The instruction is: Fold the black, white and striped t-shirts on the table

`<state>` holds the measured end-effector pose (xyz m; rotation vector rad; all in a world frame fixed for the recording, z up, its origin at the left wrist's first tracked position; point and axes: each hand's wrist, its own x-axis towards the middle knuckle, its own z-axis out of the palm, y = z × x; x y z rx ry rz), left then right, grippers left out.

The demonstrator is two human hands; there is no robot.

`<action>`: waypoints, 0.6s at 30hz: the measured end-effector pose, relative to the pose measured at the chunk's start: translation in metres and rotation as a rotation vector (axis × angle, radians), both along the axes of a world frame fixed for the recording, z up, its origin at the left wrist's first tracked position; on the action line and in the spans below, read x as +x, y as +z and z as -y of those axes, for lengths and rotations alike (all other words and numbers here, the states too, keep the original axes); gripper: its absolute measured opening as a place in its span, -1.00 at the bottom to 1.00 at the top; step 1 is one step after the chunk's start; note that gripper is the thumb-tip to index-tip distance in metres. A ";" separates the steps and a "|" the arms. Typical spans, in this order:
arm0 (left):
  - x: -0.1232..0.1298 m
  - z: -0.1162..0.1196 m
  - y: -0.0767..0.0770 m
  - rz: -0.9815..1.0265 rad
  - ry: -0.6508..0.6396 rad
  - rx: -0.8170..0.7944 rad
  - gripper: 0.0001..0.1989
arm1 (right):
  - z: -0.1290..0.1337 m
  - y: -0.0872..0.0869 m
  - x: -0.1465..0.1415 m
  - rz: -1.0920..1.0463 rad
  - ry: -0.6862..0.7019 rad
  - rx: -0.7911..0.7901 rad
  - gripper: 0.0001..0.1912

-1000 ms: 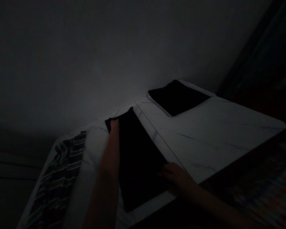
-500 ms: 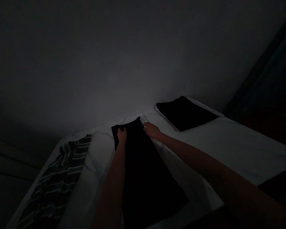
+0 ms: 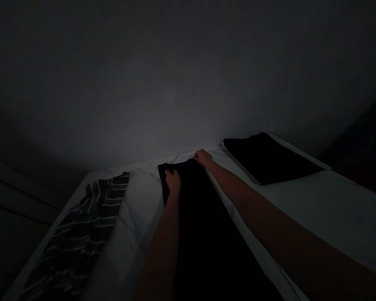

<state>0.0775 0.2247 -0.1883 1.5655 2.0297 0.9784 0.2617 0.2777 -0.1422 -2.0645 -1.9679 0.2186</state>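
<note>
A long black garment [image 3: 203, 217], smooth and too dark to tell its kind, lies lengthwise on the marble-patterned white table [image 3: 134, 196]. At its far right corner, my right hand [image 3: 204, 158] is closed, pinching the edge. My left hand [image 3: 173, 182] rests on the cloth just below the far edge, near the left corner, with thumb and forefinger apart. Both forearms reach out along the garment, the left one lying over its left side.
Left of the black garment lies a dark striped garment [image 3: 78, 234]. To the right, against the wall [image 3: 163, 83], a flat folded black cloth [image 3: 269, 161] sits with white material showing at its edges. The light is dim.
My right hand has moved from beside the garment's right edge to its far corner and grips it. That far edge now lies straighter. The view has shifted left.
</note>
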 end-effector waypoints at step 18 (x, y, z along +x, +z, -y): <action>-0.011 0.024 0.047 -0.198 -0.143 -0.095 -0.65 | 0.095 -0.023 -0.026 0.098 0.384 -0.027 -0.38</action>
